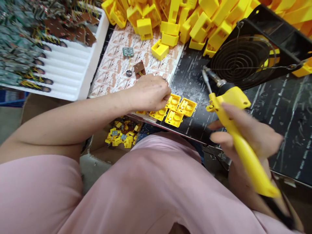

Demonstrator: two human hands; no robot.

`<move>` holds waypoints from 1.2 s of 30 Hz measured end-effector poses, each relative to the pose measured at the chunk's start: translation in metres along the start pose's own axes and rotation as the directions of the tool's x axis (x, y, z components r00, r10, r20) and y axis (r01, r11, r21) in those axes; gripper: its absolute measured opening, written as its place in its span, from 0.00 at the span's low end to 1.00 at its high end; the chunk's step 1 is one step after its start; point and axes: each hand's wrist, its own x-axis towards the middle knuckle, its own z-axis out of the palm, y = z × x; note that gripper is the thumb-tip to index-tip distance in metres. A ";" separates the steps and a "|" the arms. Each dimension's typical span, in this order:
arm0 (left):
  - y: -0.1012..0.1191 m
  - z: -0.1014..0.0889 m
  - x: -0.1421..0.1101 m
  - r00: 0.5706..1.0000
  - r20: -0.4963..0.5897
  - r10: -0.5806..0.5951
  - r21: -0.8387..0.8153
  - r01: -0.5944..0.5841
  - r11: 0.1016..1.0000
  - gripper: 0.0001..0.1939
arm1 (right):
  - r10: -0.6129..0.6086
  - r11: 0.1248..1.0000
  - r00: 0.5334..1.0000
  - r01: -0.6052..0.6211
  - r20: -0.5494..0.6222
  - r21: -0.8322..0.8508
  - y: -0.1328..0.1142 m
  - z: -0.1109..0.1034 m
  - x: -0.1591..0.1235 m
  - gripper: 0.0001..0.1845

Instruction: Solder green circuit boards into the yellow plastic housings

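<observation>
Gripping a yellow soldering gun point(246, 151), right hand point(262, 135) wrapped around it.
Left hand point(151, 92), fingers bunched (holding anything? can't tell), is at yellow shells point(174, 123) on the bench point(188, 66): open, small parts inside; green board point(126, 52) outside them.

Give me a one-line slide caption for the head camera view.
Right hand raises a yellow soldering tool while the left hand hovers by small yellow housings.

So the foam tray point(73, 65) sits left of the patterned sheet point(112, 61), box fan point(246, 58)'s over on the right, housings point(170, 32) piled along the back, carton point(103, 149) below the bench edge.
</observation>
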 end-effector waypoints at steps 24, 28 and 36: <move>-0.041 0.028 -0.052 0.918 -0.367 0.152 -0.122 -0.210 0.970 0.26 | -0.130 0.988 0.979 0.141 0.157 -0.059 0.019 0.060 0.031 0.26; -0.103 0.006 -0.035 0.863 -0.387 -0.324 -0.217 0.256 0.942 0.20 | -0.071 0.995 0.995 0.076 0.069 -0.066 0.013 0.050 0.022 0.31; -0.141 0.013 0.027 0.921 -0.117 -0.373 -0.141 0.356 0.924 0.19 | -0.145 0.963 0.986 0.160 0.082 -0.217 -0.009 0.064 0.002 0.34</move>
